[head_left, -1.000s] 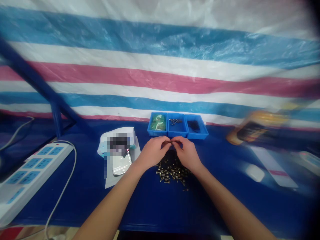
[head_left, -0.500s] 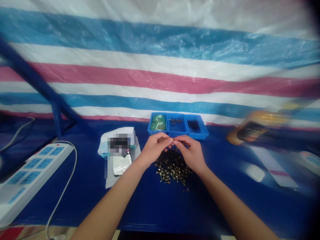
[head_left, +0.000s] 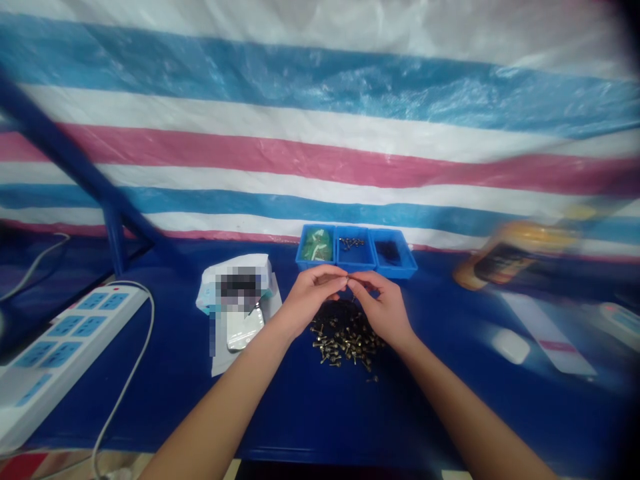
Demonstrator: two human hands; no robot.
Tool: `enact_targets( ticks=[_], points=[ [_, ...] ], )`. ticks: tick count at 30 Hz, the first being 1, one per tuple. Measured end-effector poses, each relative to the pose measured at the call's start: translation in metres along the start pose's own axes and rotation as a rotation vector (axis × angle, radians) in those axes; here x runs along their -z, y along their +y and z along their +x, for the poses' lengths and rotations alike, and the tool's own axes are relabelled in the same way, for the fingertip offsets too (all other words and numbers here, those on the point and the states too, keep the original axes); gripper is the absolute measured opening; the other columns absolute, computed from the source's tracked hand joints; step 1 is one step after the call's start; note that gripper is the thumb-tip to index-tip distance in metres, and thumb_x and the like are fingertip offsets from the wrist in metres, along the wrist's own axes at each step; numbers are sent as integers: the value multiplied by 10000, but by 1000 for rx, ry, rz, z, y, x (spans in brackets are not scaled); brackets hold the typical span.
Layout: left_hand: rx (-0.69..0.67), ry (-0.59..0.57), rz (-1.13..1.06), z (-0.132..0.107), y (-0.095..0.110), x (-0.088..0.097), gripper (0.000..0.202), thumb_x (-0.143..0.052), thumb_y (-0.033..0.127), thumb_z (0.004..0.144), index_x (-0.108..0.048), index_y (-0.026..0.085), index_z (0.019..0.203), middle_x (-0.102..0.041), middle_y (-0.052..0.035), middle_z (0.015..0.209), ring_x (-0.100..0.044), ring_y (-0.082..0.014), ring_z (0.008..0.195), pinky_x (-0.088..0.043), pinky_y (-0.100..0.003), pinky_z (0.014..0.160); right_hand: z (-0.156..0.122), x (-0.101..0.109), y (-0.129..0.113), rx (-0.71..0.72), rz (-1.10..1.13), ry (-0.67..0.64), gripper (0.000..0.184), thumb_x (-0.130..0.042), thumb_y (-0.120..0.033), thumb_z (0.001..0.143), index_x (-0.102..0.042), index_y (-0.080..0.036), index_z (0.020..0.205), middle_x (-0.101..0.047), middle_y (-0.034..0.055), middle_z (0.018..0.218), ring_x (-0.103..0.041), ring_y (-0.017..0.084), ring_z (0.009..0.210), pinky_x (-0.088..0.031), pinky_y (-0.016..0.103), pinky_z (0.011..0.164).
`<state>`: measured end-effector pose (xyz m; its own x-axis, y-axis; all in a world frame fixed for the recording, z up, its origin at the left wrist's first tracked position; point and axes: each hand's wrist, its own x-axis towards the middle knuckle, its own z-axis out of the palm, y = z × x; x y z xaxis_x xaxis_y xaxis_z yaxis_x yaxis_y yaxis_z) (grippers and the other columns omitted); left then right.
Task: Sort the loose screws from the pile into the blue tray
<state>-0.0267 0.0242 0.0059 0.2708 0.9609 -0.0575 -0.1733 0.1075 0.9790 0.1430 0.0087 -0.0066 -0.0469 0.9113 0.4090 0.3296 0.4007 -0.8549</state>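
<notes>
While both hands (head_left: pixel 315 298) pinch a screw (head_left: pixel 347 276)

Shiny plastic and dull metal on a smooth blue bench top (head_left: pixel 300 417)

Far off, glossy blue plastic bins (head_left: pixel 356 267) sit before creased, sheeny plastic sheeting (head_left: pixel 320 150); nearer lie rough-looking brass-coloured metal screws (head_left: pixel 345 343); at left, a smooth white plastic power strip (head_left: pixel 65 353).

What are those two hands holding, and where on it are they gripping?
The left hand and right hand pinch something tiny between their fingertips, probably a screw from the screw pile below; too small to tell which part.
</notes>
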Motion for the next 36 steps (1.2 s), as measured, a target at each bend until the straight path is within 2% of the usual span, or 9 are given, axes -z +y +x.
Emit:
enact_targets(
  ticks=[9, 15, 18, 29, 31, 32, 33, 34, 36],
  points=[
    [15, 10, 114, -1, 4, -2, 228, -678, 363, 833, -673, 192, 983, -682, -44, 884, -624, -152, 820, -461, -250, 657, 1, 0, 0, -100, 129, -42, 223, -573, -398, 921, -664, -195, 905, -687, 35, 843, -614, 181, 762, -474, 292, 718],
    [54, 74, 137, 1, 6, -2, 245, -662, 400, 834, -672, 178, 936, -659, -38, 843, -591, -132, 742, -435, -241, 630, 2, 2, 0, -142, 88, -47, 415, -482, -452, 964, -526, -187, 647, -553, -3, 645, -511, 139, 628, -406, 266, 639],
    [60, 91, 149, 1, 5, -1, 252, -659, 405, 830, -671, 175, 933, -659, -40, 851, -583, -130, 733, -434, -243, 631, 2, 3, 2, -170, 81, -51, 469, -477, -477, 958, -475, -189, 588, -504, -11, 579, -466, 128, 569, -382, 261, 585],
    [68, 113, 174, 2, 4, 0, 231, -644, 391, 840, -671, 177, 922, -659, -43, 851, -573, -123, 706, -433, -242, 627, 5, 3, 10, -264, 98, -12, 543, -517, -544, 914, -445, -192, 507, -499, -1, 504, -484, 132, 523, -404, 264, 549],
    [62, 114, 180, 2, 5, -1, 233, -642, 393, 838, -672, 176, 916, -663, -46, 847, -578, -128, 704, -437, -245, 624, 6, 3, 12, -284, 145, 37, 445, -539, -550, 902, -578, -176, 662, -550, -4, 548, -526, 141, 538, -439, 274, 576],
    [56, 115, 183, 2, 5, -1, 237, -641, 397, 838, -672, 175, 915, -664, -48, 845, -581, -130, 705, -438, -246, 622, 6, 3, 13, -297, 178, 67, 390, -556, -548, 893, -637, -169, 849, -590, -6, 598, -549, 145, 546, -458, 281, 588],
    [51, 114, 185, 2, 5, -1, 243, -640, 402, 838, -672, 175, 916, -666, -50, 844, -584, -132, 707, -438, -246, 620, 7, 3, 14, -310, 209, 96, 420, -573, -544, 884, -622, -171, 1072, -624, -6, 654, -567, 148, 551, -472, 288, 591],
    [46, 115, 188, 2, 5, 0, 248, -638, 406, 839, -672, 174, 918, -667, -50, 843, -586, -133, 708, -439, -245, 619, 7, 3, 15, -321, 228, 115, 520, -588, -538, 877, -541, -181, 1252, -645, -6, 700, -577, 149, 551, -480, 292, 586],
    [34, 118, 208, 3, 3, 1, 256, -625, 417, 848, -670, 176, 921, -670, -51, 845, -589, -135, 707, -439, -247, 615, 8, 6, 19, -328, 206, 114, 612, -593, -518, 875, -450, -189, 1370, -652, -7, 721, -576, 149, 544, -479, 292, 568]
  ],
)
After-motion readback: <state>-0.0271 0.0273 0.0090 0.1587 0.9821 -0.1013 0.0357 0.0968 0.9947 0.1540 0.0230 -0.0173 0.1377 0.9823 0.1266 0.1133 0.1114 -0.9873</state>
